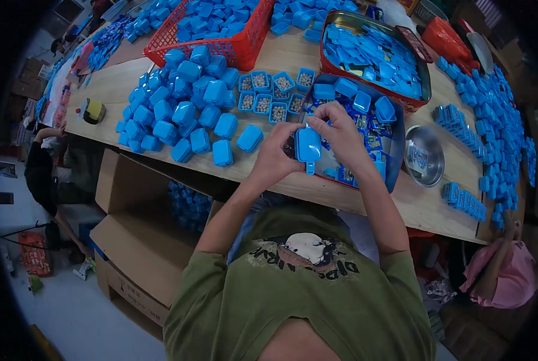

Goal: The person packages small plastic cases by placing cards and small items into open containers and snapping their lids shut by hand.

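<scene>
Over the near edge of a box tray (pixel 392 157), a small blue plastic box (pixel 309 144) with a narrow tab at its lower end is held between both hands. My left hand (pixel 277 155) grips its left side with thumb and fingers. My right hand (pixel 341 131) has its fingers closed at the box's upper right corner. Printed blue packets (pixel 372 139) and a few closed blue boxes lie in the tray below. Just beyond the hands stand several blue boxes filled with pale round beads (pixel 262 104). Whatever is inside the held box is hidden.
To the left is a heap of closed blue boxes (pixel 185 112), with a red basket (pixel 245 48) behind it. A tin of blue lids (pixel 371 57) and a metal bowl (pixel 424 155) stand right. An open carton (pixel 142 240) sits below the table; other people are at both sides.
</scene>
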{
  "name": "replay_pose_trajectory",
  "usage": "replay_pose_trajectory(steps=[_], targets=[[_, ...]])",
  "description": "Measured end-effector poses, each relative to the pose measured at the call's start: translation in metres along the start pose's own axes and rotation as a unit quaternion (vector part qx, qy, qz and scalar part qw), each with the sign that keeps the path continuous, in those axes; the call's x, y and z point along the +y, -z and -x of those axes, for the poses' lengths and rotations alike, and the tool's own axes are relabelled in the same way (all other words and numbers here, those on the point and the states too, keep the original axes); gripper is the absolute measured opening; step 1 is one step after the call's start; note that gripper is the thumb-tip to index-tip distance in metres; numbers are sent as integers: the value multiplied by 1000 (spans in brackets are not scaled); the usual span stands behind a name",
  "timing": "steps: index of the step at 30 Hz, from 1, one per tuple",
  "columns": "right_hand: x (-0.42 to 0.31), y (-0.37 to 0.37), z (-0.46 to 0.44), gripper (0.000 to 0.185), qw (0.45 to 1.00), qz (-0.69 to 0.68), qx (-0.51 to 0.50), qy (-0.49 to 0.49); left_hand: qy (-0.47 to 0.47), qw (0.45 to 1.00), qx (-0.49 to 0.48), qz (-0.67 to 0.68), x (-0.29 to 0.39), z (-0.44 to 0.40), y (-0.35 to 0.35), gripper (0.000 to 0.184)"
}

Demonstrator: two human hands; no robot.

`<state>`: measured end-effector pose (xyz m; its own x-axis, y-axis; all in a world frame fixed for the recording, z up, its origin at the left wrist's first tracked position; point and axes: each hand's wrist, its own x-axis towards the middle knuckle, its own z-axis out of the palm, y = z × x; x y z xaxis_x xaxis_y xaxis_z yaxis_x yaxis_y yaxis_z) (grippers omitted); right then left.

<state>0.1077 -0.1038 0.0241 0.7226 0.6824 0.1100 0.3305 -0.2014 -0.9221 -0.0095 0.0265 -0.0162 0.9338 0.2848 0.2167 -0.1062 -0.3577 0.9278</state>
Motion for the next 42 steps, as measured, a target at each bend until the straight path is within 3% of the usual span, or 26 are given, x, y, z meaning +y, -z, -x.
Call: replay_pose_trajectory(steps=[5, 14, 18, 20, 23, 29, 33, 36, 38, 42], targets=[[12, -14, 2, 17, 983, 119, 88, 108, 27, 999, 2, 43, 3, 1, -2, 73], [12, -32, 9, 18, 960, 148, 185, 147, 13, 999, 13, 40, 7, 2, -8, 70], [14, -32, 11, 17, 960, 139, 183, 162, 6, 1000, 14, 14, 10, 3, -6, 71], [16, -32, 12, 15, 983, 32, 151, 104, -1, 1000, 14, 11, 11, 2, -6, 71], [19, -28, 13, 16, 992, -26, 113, 56, -13, 1000, 12, 21, 9, 3, -7, 71], [22, -25, 11, 19, 989, -74, 111, 66, 19, 996, 6, 84, 8, 1, -9, 70], [18, -24, 12, 19, 991, -66, 103, 52, 4, 997, 5, 80, 5, 1, -10, 71], [15, -26, 13, 17, 988, 7, 131, 83, 17, 998, 5, 65, 8, 2, -9, 71], [15, -27, 13, 15, 962, 130, 185, 154, 7, 999, 7, 42, 11, 2, -8, 71], [16, -24, 13, 14, 971, 101, 172, 134, 0, 1000, 2, -7, 15, 0, -4, 71]])
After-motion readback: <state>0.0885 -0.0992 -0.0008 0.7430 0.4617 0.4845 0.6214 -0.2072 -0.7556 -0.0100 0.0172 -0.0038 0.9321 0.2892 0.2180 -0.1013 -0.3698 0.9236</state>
